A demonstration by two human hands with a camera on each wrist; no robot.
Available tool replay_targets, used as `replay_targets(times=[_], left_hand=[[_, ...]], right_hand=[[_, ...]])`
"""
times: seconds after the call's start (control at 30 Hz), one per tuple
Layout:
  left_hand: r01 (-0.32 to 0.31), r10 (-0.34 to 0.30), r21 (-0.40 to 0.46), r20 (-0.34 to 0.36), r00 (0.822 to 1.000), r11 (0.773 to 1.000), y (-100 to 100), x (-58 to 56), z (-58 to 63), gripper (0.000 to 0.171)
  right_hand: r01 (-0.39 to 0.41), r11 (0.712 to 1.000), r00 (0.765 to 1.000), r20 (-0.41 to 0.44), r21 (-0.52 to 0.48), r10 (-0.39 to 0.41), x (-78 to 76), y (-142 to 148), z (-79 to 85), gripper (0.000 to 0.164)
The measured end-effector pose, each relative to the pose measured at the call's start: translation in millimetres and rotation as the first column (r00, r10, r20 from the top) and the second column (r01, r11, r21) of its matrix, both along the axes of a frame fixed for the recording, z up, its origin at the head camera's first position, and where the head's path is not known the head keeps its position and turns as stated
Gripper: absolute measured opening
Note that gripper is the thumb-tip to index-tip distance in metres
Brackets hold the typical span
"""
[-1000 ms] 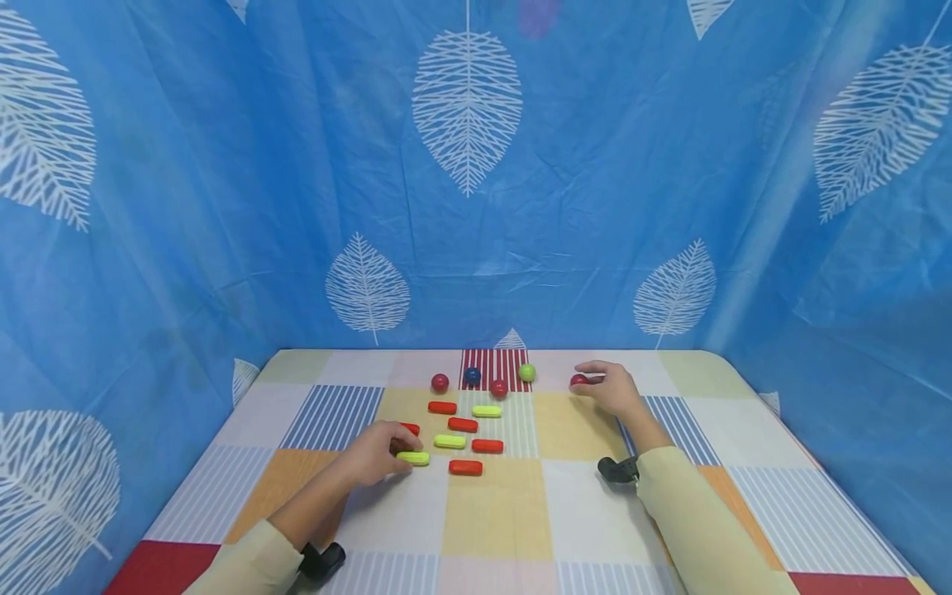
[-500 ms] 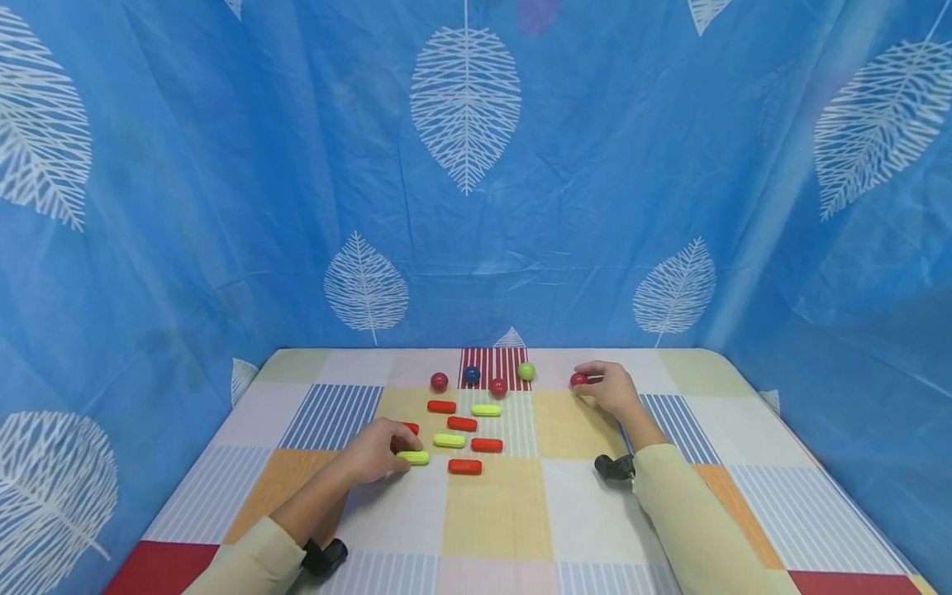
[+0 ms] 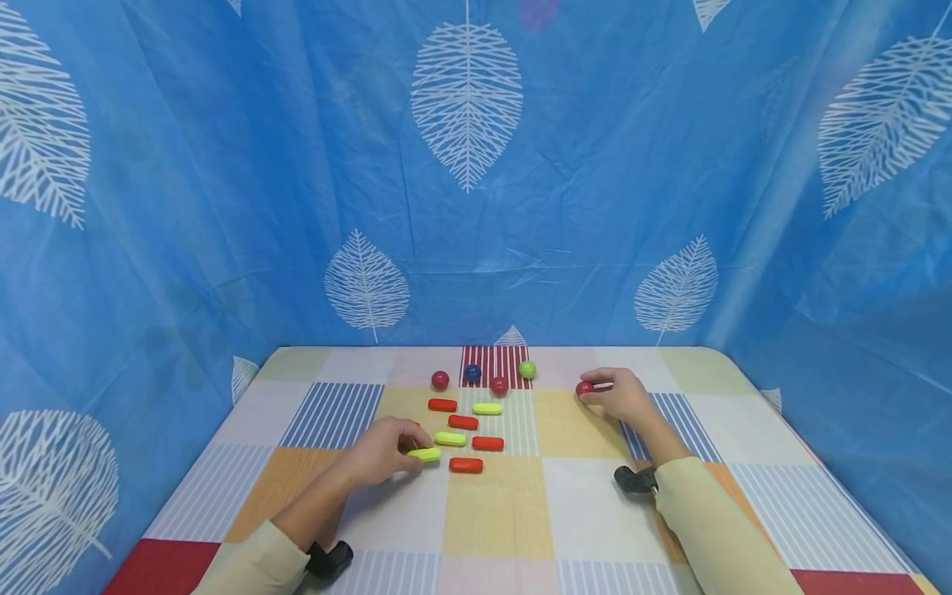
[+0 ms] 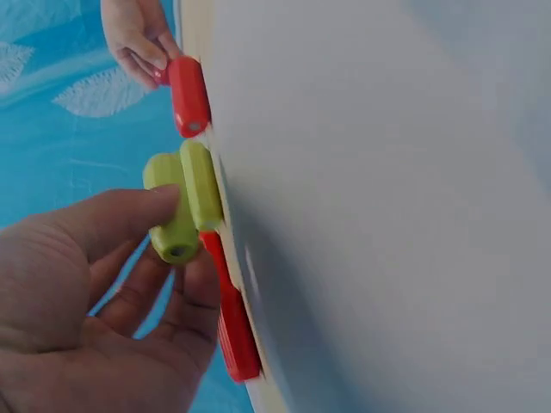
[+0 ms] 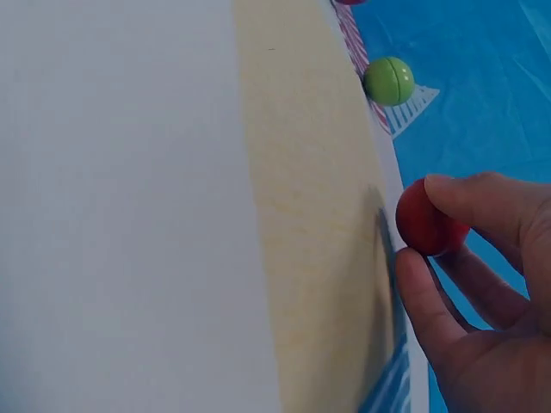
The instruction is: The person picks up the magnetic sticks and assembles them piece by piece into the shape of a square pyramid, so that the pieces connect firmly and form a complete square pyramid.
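Person's left hand with thumb and fingers curled, pinching a yellow-green rod-shaped block, beside a red rod-shaped block lying on a patchwork-patterned tablecloth, right hand pinching a shiny red round ball, well apart, to the right of a glossy green ball

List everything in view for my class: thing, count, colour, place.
Balls: five; three red, one blue, one green; four far middle, one red held
Blocks: eight; five red, three yellow-green; centre, one red mostly hidden
Cloth: one, multicoloured, underneath
Curtain: at least one, blue-white, back and sides
Wrist cameras: two, black, each wrist
Sleeves: two, pale, lower edge
Left hand: one, bare, left, pinching yellow-green block
Right hand: one, bare, right, pinching red ball
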State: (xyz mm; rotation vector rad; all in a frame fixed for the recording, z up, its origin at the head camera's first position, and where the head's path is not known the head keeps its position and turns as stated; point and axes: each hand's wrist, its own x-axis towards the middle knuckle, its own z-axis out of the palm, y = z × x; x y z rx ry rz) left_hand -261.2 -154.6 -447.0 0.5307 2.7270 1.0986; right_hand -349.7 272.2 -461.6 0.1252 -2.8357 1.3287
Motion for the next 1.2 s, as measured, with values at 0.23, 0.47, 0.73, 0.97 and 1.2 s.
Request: replay_targets(times=[0.23,0.47,0.73,0.97,1.2], left_hand=[[0.102,-0.100,0.049,-0.052,0.994,0.994,30,2.9,6.5,0.023],[0.211,-0.206,0.063,-0.071,0.976,0.975,70,5.4,8.6,0.021],[0.247,-0.246,0.036,-0.033,0.969,0.968,108,8.9,6.2,0.021],[0.261,-0.261,0.016,-0.033,0.965,0.965,135,15.5,5.0,0.021],[0.239,-0.239,0.027,0.026,0.971,0.971,149,17.4,2.4,0.019]], right_hand=[[-0.027,0.999,0.998,0.054,-0.040,0.029,18.8,1,7.7,0.044],[-0.092,0.992,0.991,0.091,-0.082,0.100,45.1,-3,11.8,0.045],[-0.185,0.975,0.975,0.103,-0.125,0.198,74.6,-10,9.5,0.039],[-0.267,0.953,0.949,0.133,-0.142,0.286,99.9,-9,11.2,0.041],[-0.344,0.926,0.920,0.138,-0.157,0.366,114.8,-11,11.1,0.035]])
